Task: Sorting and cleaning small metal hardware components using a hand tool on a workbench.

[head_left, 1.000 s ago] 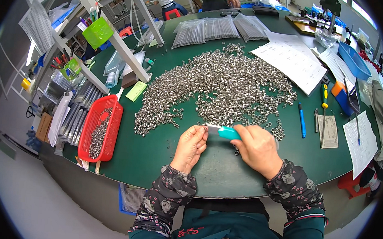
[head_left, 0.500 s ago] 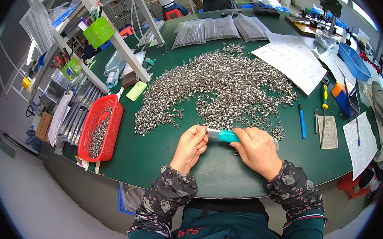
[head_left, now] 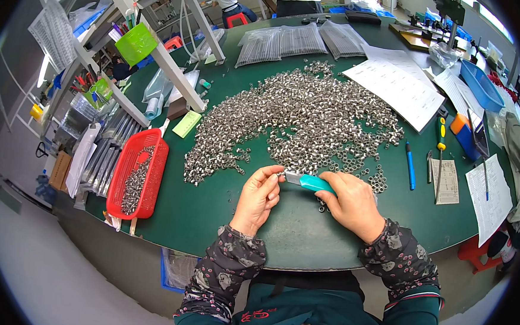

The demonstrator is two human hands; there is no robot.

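Note:
My right hand [head_left: 354, 205] grips the teal handle of a knife [head_left: 314, 183], its flat metal blade pointing left. Thumb and forefinger of my left hand [head_left: 259, 198] pinch a small metal ring [head_left: 281, 176], partly hidden by the fingertips, at the blade's tip. Just beyond both hands spreads a big heap of small silvery metal rings [head_left: 310, 115] on the green table [head_left: 279, 241]. A few loose rings lie close to my right hand's fingers. To the left, a red plastic basket [head_left: 161, 168] holds more small metal parts.
A blue pen [head_left: 410, 166] and a yellow-handled screwdriver [head_left: 441, 138] lie at the right, near paper sheets [head_left: 395, 90]. Bagged rods [head_left: 303, 40] rest behind the heap. A white shelf post [head_left: 178, 80] stands at the left, with a yellow note [head_left: 186, 124] near its foot.
The knife has tilted, its handle end dipping to the right, and more of the blade shows. My left fingertips have shifted slightly up, and the small ring is now visible at the blade tip.

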